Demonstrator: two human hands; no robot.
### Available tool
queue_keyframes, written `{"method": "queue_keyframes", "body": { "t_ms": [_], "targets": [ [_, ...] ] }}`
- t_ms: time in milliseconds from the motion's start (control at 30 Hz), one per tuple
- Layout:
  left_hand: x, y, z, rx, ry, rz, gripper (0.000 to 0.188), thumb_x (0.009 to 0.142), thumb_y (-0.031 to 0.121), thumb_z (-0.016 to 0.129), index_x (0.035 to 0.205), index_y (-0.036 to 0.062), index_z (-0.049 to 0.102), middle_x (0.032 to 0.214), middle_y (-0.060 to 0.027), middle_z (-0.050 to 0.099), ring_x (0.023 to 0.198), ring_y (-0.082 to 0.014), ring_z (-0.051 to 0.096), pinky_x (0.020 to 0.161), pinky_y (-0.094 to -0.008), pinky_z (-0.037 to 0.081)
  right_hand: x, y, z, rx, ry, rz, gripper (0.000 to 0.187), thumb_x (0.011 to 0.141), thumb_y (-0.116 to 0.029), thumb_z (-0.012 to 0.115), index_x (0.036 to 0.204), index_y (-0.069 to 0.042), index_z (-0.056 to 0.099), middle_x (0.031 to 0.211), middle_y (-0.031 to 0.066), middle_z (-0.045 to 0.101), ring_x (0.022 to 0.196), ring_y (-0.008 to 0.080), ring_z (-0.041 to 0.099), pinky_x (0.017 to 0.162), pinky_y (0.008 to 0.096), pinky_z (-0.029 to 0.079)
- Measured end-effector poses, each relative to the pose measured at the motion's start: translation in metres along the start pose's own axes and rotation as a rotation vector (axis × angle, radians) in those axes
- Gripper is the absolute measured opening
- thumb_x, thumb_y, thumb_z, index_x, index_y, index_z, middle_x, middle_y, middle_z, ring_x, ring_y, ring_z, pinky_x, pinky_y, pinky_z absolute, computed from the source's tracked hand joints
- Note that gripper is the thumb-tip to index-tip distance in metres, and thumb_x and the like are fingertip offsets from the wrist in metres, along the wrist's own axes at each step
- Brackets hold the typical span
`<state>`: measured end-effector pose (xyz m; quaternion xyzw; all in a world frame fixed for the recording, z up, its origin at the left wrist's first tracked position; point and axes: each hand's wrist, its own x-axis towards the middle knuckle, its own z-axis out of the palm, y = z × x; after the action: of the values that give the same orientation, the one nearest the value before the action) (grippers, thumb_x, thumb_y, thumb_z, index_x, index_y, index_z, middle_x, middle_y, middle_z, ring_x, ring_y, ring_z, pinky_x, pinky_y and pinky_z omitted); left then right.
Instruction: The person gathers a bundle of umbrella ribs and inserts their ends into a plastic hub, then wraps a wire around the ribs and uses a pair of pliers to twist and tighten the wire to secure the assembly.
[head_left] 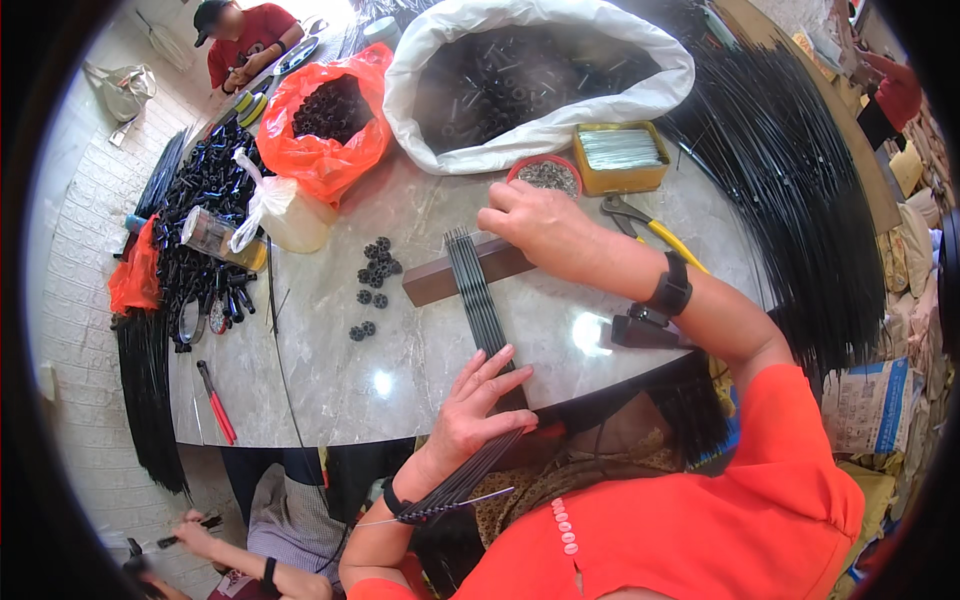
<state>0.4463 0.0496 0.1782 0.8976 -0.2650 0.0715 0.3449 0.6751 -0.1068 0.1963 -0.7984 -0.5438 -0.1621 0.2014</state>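
Note:
A row of thin black rods lies side by side, its far ends resting over a brown block. My left hand is spread on the near part of the rods, fingers stretched out, while their near ends run back beside my left wrist. Beyond the block, my right hand is closed with fingertips pinched together just above the rod tips; whatever they hold is hidden. Right behind it stands a red bowl of small metal pieces. A yellow box of thin silvery wires is next to the bowl.
Small black ribbed wheels, yellow-handled pliers and red-handled pliers lie on the grey table. Behind stand a white sack and an orange bag of black parts. Long black rods drape the right side. Other people sit nearby.

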Motion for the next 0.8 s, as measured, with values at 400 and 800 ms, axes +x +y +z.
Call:
{"method": "queue_keyframes", "body": {
  "t_ms": [400,800],
  "targets": [
    [0.0023,0.0022,-0.0008,-0.009,0.001,-0.013,0.015,0.075,0.016,0.082,0.088,0.0177,0.075,0.130,-0.0131,0.064,0.136,-0.0390,0.047,0.113,-0.0561,0.033,-0.0056,0.0030,-0.0016,0.024,-0.014,0.025,0.015,0.077,-0.003,0.063,0.092,-0.005,0.062,0.095,0.0118,0.059,0.093,0.0301,0.064,0.076,0.0401,0.055],
    [0.0031,0.0028,-0.0010,-0.022,0.003,-0.015,0.017,0.074,0.015,0.082,0.089,0.0167,0.075,0.129,-0.0139,0.064,0.136,-0.0399,0.048,0.112,-0.0569,0.034,-0.0048,0.0050,0.0053,0.095,0.036,0.040,0.012,0.078,-0.002,0.062,0.091,-0.003,0.061,0.094,0.0145,0.058,0.093,0.0326,0.062,0.076,0.0424,0.053]
  ]
}}
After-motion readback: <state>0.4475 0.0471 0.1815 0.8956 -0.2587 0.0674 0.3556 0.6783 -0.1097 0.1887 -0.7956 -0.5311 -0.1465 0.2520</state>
